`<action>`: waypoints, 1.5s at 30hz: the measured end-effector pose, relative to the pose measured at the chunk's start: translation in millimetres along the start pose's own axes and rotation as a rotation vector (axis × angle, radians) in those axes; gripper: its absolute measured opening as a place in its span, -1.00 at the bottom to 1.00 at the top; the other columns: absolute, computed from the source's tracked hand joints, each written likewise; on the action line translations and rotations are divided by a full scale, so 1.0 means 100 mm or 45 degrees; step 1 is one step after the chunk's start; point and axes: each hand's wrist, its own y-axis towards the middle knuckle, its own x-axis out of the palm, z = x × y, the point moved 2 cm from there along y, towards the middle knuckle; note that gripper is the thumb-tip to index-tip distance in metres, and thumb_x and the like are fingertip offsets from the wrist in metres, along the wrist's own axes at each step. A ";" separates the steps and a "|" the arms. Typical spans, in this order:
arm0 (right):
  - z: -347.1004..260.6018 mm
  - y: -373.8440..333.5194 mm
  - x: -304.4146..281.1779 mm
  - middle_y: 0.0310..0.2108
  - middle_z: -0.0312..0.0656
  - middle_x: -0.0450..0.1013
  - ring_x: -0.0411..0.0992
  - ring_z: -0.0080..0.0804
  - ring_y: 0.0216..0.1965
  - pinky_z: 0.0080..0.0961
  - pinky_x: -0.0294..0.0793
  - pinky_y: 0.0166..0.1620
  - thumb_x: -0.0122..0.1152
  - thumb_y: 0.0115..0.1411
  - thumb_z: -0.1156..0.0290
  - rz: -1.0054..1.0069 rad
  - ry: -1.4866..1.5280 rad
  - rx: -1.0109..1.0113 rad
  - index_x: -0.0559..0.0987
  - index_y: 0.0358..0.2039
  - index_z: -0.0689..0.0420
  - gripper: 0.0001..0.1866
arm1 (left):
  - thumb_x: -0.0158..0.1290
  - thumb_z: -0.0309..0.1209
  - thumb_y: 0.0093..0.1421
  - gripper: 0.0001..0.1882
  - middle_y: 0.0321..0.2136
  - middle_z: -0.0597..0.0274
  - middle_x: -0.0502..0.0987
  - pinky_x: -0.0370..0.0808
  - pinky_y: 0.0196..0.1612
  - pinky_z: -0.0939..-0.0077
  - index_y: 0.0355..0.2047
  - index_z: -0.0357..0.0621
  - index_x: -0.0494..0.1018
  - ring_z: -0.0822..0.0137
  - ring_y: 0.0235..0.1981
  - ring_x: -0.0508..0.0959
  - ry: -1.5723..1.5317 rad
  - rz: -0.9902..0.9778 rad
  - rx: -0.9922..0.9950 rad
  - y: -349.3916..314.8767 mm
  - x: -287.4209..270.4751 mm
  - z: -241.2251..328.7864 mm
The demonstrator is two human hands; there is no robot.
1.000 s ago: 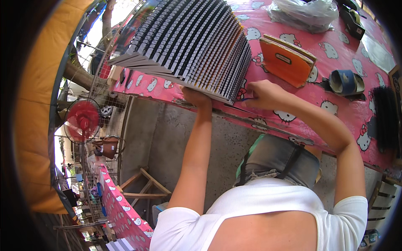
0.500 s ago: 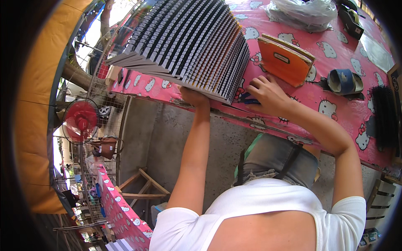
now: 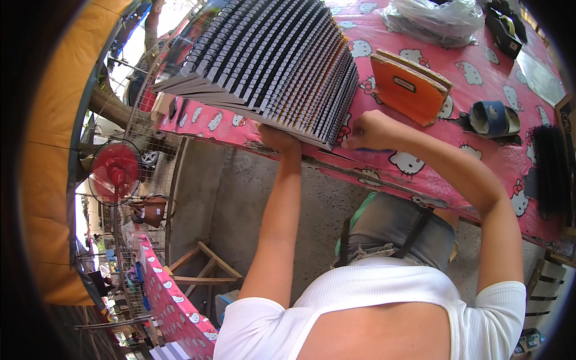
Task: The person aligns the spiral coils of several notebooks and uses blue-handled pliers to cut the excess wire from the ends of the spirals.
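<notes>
A tall stack of spiral-bound notebooks (image 3: 270, 66), with black wire coils facing me, stands at the table's near edge. My left hand (image 3: 279, 138) is against the stack's lower near edge, and its fingers are hidden by the notebooks. Just right of the stack's lower right corner, my right hand (image 3: 373, 130) is closed, low over the table. Under its palm shows a strip of a blue-handled tool; the fingers cover the rest, so its kind cannot be told. An orange notebook or block (image 3: 408, 90) with a dark label stands behind my right hand.
The pink, cartoon-patterned tablecloth (image 3: 408, 163) covers the table. Farther back lie a clear plastic bag (image 3: 432, 21) and a black tape dispenser (image 3: 503, 29). A blue roll (image 3: 489, 117) and black bristly strips (image 3: 547, 168) are at the right. A red fan (image 3: 115, 171) stands left.
My right hand has turned and its fingers have curled in, hiding most of the blue-handled tool that showed beneath it. The left hand and the stack have hardly moved.
</notes>
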 end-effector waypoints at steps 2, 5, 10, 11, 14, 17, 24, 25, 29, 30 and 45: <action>0.05 -0.07 0.09 -0.40 -0.09 0.41 0.44 -0.21 -0.34 -0.30 0.44 -0.26 0.32 -0.04 0.06 0.504 -0.691 -0.606 0.49 -0.27 0.24 -0.50 | -0.12 -0.33 0.24 -0.68 -0.24 0.02 0.49 0.48 -0.24 0.37 -0.21 -0.40 0.41 0.28 -0.31 0.53 -0.112 0.003 -0.028 -0.01 0.03 0.03; 0.20 -0.05 0.19 -0.29 -0.09 0.34 0.34 -0.12 -0.16 -0.25 0.37 -0.12 0.33 -0.08 0.09 0.692 -0.879 -0.846 0.45 -0.21 0.17 -0.48 | -0.11 -0.34 0.22 -0.70 -0.28 0.01 0.51 0.49 -0.26 0.35 -0.25 -0.39 0.43 0.26 -0.33 0.54 0.034 0.051 0.117 0.01 -0.02 -0.03; 0.26 0.04 0.31 -0.26 -0.09 0.38 0.38 -0.10 -0.15 -0.22 0.38 -0.09 0.34 -0.09 0.11 0.928 -0.997 -0.966 0.48 -0.24 0.13 -0.53 | -0.11 -0.35 0.23 -0.72 -0.38 0.02 0.54 0.52 -0.34 0.36 -0.32 -0.40 0.42 0.22 -0.40 0.56 -0.129 0.149 -0.043 -0.02 0.05 -0.02; 0.25 0.05 0.30 -0.30 -0.09 0.40 0.40 -0.12 -0.20 -0.21 0.40 -0.13 0.33 -0.09 0.12 0.846 -0.879 -0.930 0.49 -0.28 0.15 -0.56 | -0.12 -0.35 0.23 -0.72 -0.39 0.01 0.54 0.52 -0.36 0.36 -0.33 -0.39 0.41 0.22 -0.41 0.56 -0.155 0.151 -0.051 -0.02 0.06 -0.02; 0.13 0.05 0.23 -0.42 -0.09 0.43 0.43 -0.14 -0.31 -0.22 0.43 -0.23 0.32 -0.07 0.14 0.600 -0.651 -0.807 0.52 -0.40 0.20 -0.62 | -0.10 -0.36 0.22 -0.74 -0.40 0.00 0.54 0.52 -0.38 0.36 -0.34 -0.39 0.41 0.21 -0.43 0.57 -0.429 0.184 -0.177 0.01 0.02 -0.13; -0.02 0.09 0.00 -0.53 -0.06 0.45 0.45 -0.09 -0.44 -0.22 0.45 -0.34 0.30 -0.03 0.14 0.227 -0.258 -0.371 0.54 -0.52 0.26 -0.63 | -0.09 -0.37 0.21 -0.75 -0.39 0.00 0.54 0.51 -0.35 0.36 -0.34 -0.39 0.41 0.21 -0.41 0.56 -0.211 0.148 0.074 0.02 0.00 -0.17; -0.08 -0.04 0.23 -0.42 -0.03 0.49 0.47 -0.11 -0.38 -0.19 0.45 -0.28 0.25 0.02 0.07 0.286 -0.672 -0.355 0.53 -0.33 0.27 -0.54 | -0.07 -0.37 0.19 -0.73 -0.37 -0.05 0.53 0.48 -0.30 0.27 -0.29 -0.41 0.41 0.11 -0.39 0.55 -0.514 0.203 -0.133 0.04 -0.03 -0.29; 0.01 -0.07 0.22 -0.35 -0.05 0.45 0.43 -0.11 -0.29 -0.20 0.40 -0.20 0.27 -0.01 0.07 0.469 -0.827 -0.557 0.51 -0.27 0.25 -0.52 | -0.08 -0.37 0.19 -0.73 -0.37 -0.06 0.53 0.48 -0.30 0.28 -0.30 -0.41 0.40 0.12 -0.38 0.55 -0.284 0.167 -0.030 0.04 -0.01 -0.26; 0.20 -0.05 0.25 -0.25 -0.08 0.34 0.31 -0.13 -0.11 -0.28 0.26 -0.03 0.31 -0.07 0.08 0.721 -0.946 -0.737 0.48 -0.21 0.21 -0.48 | -0.11 -0.37 0.20 -0.75 -0.36 -0.08 0.53 0.49 -0.33 0.30 -0.33 -0.40 0.39 0.13 -0.38 0.56 -0.206 0.123 -0.022 0.05 0.05 -0.28; 0.22 0.00 0.28 -0.25 -0.08 0.34 0.31 -0.13 -0.11 -0.28 0.26 -0.03 0.31 -0.07 0.08 0.719 -0.946 -0.737 0.48 -0.21 0.21 -0.48 | -0.11 -0.37 0.21 -0.75 -0.36 -0.09 0.53 0.49 -0.34 0.30 -0.33 -0.40 0.38 0.13 -0.39 0.56 -0.255 0.120 -0.054 0.04 0.05 -0.28; 0.16 -0.04 0.29 -0.29 -0.12 0.41 0.37 -0.19 -0.14 -0.17 0.30 -0.05 0.31 -0.08 0.03 0.715 -0.945 -0.737 0.51 -0.22 0.10 -0.51 | -0.13 -0.34 0.24 -0.70 -0.42 -0.02 0.52 0.47 -0.36 0.31 -0.41 -0.39 0.42 0.17 -0.44 0.53 -0.353 0.167 -0.038 0.00 -0.02 -0.20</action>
